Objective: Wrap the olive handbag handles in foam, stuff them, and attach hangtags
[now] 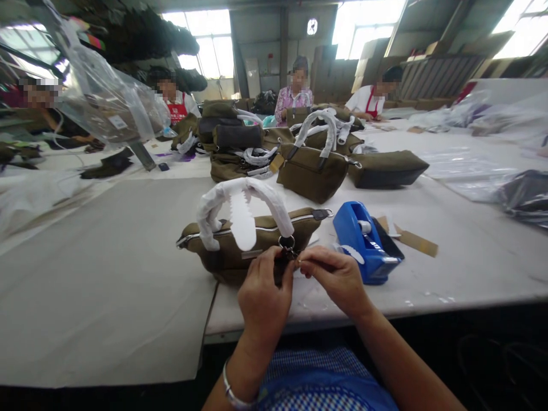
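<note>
An olive-green handbag (269, 231) lies in front of me, its silver zipper along the top. White wrapping covers its handles (274, 200), and a white toothed plastic strip (243, 220) hangs from them. A metal ring (286, 242) dangles at the right handle base with a small dark fob below it. My left hand (266, 291) is closed on that fob, against the bag's front. Fingertips of my right hand (336, 277) pinch together right beside it; whatever is between them is too small to make out.
A blue tape dispenser (363, 242) stands right of the handbag, with a brown card tag (417, 242) beyond it. More olive bags (314, 171) are piled behind. Grey paper (107, 274) covers the table's left side. Several people sit across the table; plastic sheeting (505, 120) lies far right.
</note>
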`<action>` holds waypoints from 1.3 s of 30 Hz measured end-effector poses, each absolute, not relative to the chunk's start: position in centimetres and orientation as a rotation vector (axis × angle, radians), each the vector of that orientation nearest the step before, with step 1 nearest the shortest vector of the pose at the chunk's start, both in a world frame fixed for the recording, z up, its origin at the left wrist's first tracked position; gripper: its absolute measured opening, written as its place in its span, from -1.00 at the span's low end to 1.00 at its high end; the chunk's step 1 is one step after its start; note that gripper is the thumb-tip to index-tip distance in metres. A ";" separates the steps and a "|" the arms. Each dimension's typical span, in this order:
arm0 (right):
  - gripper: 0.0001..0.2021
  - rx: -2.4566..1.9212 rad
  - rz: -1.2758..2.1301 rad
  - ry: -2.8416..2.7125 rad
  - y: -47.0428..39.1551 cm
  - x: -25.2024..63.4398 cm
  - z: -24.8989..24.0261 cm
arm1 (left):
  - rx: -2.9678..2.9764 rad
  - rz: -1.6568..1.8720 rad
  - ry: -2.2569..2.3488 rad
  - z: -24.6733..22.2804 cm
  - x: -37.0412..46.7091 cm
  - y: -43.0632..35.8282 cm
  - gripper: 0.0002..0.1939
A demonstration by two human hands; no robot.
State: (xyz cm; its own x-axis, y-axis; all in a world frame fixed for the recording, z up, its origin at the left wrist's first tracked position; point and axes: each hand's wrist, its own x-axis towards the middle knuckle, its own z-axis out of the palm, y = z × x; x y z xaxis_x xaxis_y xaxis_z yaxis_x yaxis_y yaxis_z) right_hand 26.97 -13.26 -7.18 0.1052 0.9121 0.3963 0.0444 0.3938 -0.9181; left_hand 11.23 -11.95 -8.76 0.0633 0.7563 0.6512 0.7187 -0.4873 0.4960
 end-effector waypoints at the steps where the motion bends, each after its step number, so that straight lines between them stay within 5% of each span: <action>1: -0.92 -0.971 0.808 -1.325 -13.3 27.0 -7.2 | 2.224 1.420 1.587 -8.6 11.3 -11.9 -0.70; 19: -0.86 -0.523 1.288 -0.986 -12.0 27.1 -8.0 | 1.667 1.135 1.242 -7.6 11.9 -12.0 -0.75; 25: -0.99 -0.997 0.821 -1.319 -12.9 28.3 -7.0 | 1.834 1.226 1.283 -6.1 10.5 -12.3 -0.81; 31: -0.87 -1.155 0.217 -1.588 -13.5 27.0 -6.1 | 1.453 1.125 1.227 -6.7 9.6 -12.2 -0.57; 39: -0.88 -1.245 0.174 -1.630 -13.2 26.4 -6.3 | 1.504 1.199 1.210 -7.1 9.4 -12.3 -0.64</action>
